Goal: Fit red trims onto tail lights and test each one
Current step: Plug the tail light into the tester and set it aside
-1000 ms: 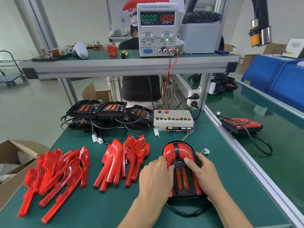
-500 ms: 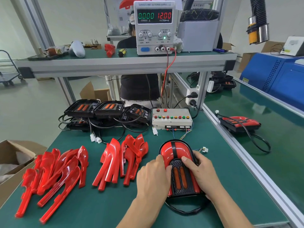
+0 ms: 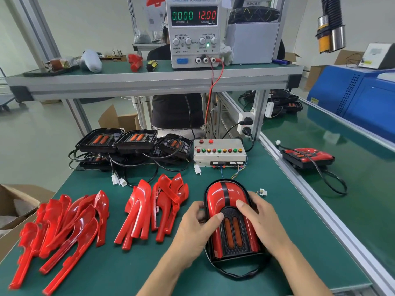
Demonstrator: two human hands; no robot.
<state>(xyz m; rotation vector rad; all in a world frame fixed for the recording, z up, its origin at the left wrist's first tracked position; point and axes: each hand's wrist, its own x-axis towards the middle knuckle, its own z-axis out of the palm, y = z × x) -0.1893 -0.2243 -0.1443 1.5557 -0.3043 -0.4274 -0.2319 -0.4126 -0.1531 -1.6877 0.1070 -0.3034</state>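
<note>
Both thumbs have crept up the tail light [image 3: 232, 221] since half a second ago; the light itself has not shifted on the counter [image 3: 132, 272]. Far left: heap of loose red trims [image 3: 64, 229], a cardboard box [image 3: 12, 208] at the counter edge. Next, second pile of trims [image 3: 154, 208], with bare black tail lights [image 3: 132, 142] stacked behind. Left hand [image 3: 192, 229] grips the light's left flank, thumb pressing on the red trim beside the black grille. Right hand [image 3: 263, 223] grasps the right flank, thumb on the trim too. Test box [image 3: 220, 152] sits beyond; power supply [image 3: 194, 30] above reads 12.00. Far right: a finished light [image 3: 307, 157].
</note>
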